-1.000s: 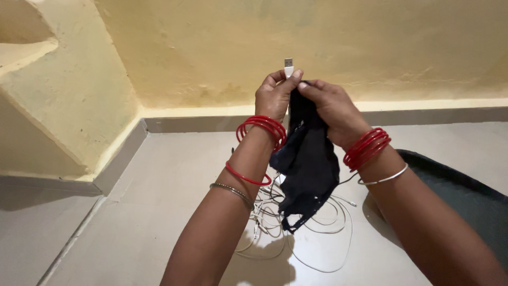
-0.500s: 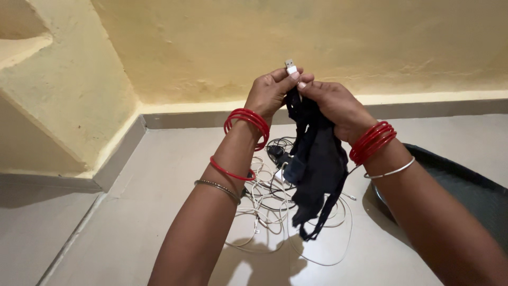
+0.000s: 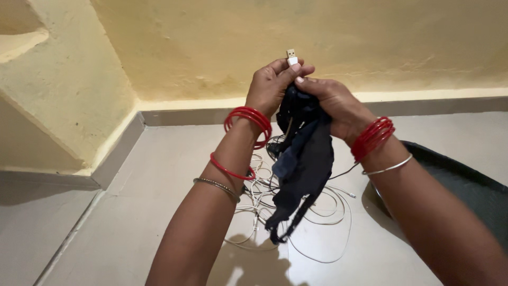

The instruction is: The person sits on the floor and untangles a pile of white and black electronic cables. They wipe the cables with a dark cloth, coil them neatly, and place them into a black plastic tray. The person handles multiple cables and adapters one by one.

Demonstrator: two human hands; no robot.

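My left hand (image 3: 272, 85) pinches a white cable plug (image 3: 291, 57) with a metal tip, held upright at chest height. Right beside it, my right hand (image 3: 330, 103) grips the top of a black fabric pouch (image 3: 304, 164), which hangs down limp between my forearms with a strap dangling at its bottom. Both wrists carry red bangles. Below the hands a tangle of white and black cables (image 3: 296, 212) lies on the grey floor.
A yellow wall (image 3: 317, 37) runs along the back with a grey skirting strip. At left a yellow sloped ledge (image 3: 58, 100) juts out. A dark round tray (image 3: 460, 185) lies on the floor at right.
Both hands have stayed together at about the same height with the plug pinched throughout. The pouch has unfolded and hangs longer and narrower than a second ago.
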